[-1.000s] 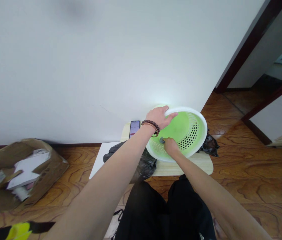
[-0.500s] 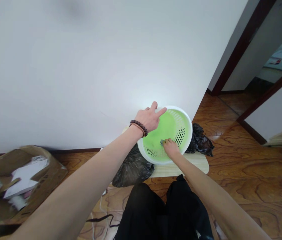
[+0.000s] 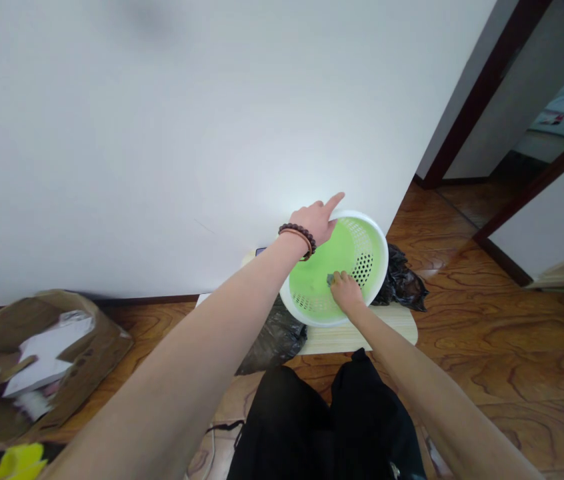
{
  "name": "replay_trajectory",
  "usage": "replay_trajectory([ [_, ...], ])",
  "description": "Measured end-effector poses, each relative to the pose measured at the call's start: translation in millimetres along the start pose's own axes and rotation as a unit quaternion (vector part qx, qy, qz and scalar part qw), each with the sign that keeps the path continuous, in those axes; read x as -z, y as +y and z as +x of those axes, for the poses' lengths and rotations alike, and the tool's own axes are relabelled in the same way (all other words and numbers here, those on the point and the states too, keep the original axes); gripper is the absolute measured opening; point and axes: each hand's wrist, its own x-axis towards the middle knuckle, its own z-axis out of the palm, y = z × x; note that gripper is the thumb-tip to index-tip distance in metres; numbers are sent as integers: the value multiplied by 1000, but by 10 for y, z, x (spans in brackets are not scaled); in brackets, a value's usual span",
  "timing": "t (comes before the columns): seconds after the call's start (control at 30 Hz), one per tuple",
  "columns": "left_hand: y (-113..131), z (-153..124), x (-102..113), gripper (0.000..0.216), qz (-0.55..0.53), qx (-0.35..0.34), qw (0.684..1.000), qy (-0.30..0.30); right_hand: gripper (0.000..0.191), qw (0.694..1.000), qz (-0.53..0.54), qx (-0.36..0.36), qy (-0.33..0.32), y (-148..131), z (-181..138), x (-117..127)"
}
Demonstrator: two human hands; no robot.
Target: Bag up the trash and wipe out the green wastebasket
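Observation:
A round green plastic basket point(image 3: 359, 245) with a white rim and perforated sides stands tilted on a low pale wooden table point(image 3: 362, 333). My left hand point(image 3: 318, 219), a bead bracelet on the wrist, holds the basket's upper left rim with the index finger stretched out. Inside the basket my right hand point(image 3: 346, 291) is closed on a small grey cloth or pad point(image 3: 331, 279) pressed against the green bottom.
Black plastic bags point(image 3: 272, 333) lie on the table left of the basket and behind it point(image 3: 402, 280). An open cardboard box point(image 3: 37, 360) with papers sits on the wooden floor at left. A white wall is close behind; a dark doorframe point(image 3: 467, 113) stands at right.
My left hand shifted along the upper rim and the basket turned slightly. My right hand with the grey pad moved a little up inside the basket. The view swung left, then steadied.

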Motion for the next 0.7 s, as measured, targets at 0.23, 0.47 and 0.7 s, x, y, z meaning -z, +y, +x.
replay_trajectory([
  [0.23,-212,8,-120,38,-61,42,997,5,32,999,3,-40,9,171,106,-43],
  [0.47,-243,-84,-139,36,-99,79,992,14,32,993,43,-107,-8,26,215,-49],
  [0.7,-230,-114,-181,38,-102,87,991,13,34,976,192,-87,-56,-492,290,-121],
])
